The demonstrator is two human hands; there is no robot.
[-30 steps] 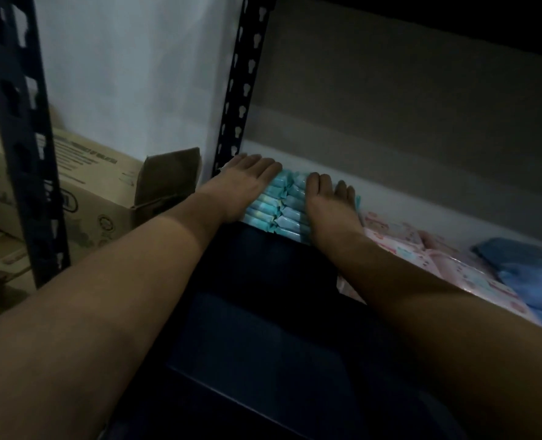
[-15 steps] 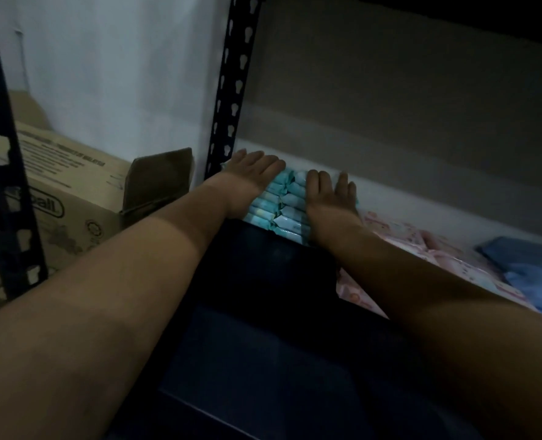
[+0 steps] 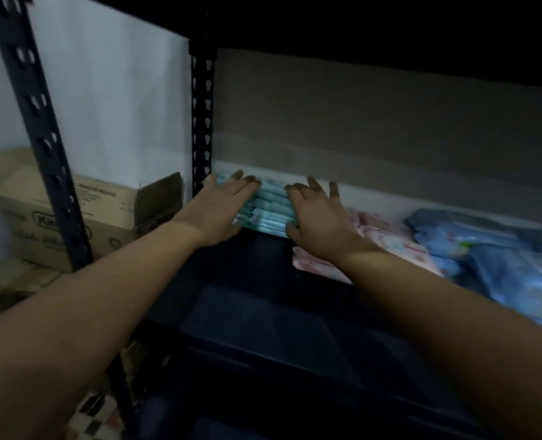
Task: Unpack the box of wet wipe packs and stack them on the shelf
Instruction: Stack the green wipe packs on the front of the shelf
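Observation:
A stack of several light-blue wet wipe packs [image 3: 271,208] sits at the back left corner of the dark shelf [image 3: 263,319], against the wall. My left hand [image 3: 220,209] lies flat with straight fingers on the stack's left part. My right hand [image 3: 318,217] rests on the stack's right side, fingers spread and mostly straight, thumb at the stack's front edge. Much of the stack is hidden under both hands. A cardboard box [image 3: 73,214] with an open flap stands to the left, beyond the rack.
Black slotted uprights stand at the left front [image 3: 38,128] and back corner [image 3: 202,122]. Pink patterned packs [image 3: 393,246] and blue packs [image 3: 491,255] lie on the shelf to the right. A dark upper shelf hangs overhead.
The view has shifted right and up. My right hand's fingers have spread wider over the stack; both hands stay on the packs.

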